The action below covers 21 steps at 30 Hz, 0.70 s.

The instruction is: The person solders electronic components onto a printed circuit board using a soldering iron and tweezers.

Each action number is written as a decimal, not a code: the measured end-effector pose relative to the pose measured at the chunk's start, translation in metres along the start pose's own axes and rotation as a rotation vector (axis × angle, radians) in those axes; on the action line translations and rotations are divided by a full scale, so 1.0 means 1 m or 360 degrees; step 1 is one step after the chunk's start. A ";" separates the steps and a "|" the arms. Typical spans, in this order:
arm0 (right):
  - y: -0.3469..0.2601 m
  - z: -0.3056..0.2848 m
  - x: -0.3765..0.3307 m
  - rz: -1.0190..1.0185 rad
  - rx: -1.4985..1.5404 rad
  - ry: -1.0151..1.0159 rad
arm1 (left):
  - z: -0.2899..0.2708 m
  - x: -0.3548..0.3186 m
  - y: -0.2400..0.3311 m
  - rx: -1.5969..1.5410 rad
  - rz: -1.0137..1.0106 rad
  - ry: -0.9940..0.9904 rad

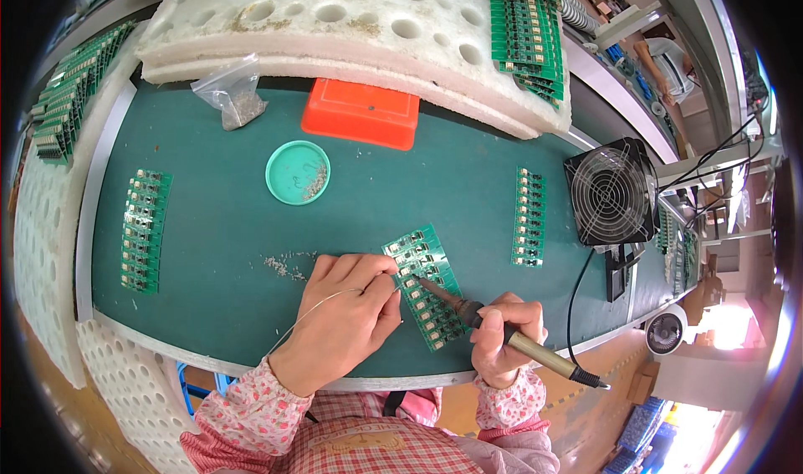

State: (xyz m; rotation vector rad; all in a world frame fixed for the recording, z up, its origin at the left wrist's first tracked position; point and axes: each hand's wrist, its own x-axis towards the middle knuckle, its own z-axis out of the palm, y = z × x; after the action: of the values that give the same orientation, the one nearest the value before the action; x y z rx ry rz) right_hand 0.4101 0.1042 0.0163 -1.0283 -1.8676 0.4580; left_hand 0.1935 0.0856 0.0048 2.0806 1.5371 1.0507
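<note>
Circuit-board panel [425,286]: light, stiff, fragile, best held by its edges, pinned under left hand [347,307] fingertips with probably solder wire [322,303]; right hand [506,336] clamped on soldering iron [502,332].

Green work mat [217,223], circuit board strips [144,219] [529,216] [425,287], round green dish [298,172], orange box [361,112], plastic bag [232,91], small fan [611,191]

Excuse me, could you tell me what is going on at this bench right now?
A person is soldering a green circuit board panel lying on the dark green mat. The right hand holds a soldering iron with its tip on the panel, while the left hand feeds thin solder wire toward the same spot. More board strips, a small round dish and a fan sit around.
</note>
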 end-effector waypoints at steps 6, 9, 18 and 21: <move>0.001 0.005 0.002 -0.0070 -0.0013 -0.0056 | 0.004 0.000 -0.001 0.0070 -0.0005 -0.0014; 0.000 0.004 -0.002 0.0016 0.0025 -0.0045 | 0.005 0.001 -0.001 0.0099 0.0001 -0.0009; 0.000 0.007 -0.007 0.0087 0.0077 0.0019 | 0.005 -0.001 -0.001 0.0089 0.0009 -0.0011; 0.000 0.007 -0.008 0.0088 0.0079 0.0023 | 0.005 -0.001 -0.001 0.0077 0.0012 -0.0005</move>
State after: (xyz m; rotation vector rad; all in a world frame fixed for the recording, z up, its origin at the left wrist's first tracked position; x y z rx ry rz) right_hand 0.4054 0.0987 0.0083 -1.0496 -1.8099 0.5255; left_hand 0.1962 0.0857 0.0005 2.1207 1.5691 1.0221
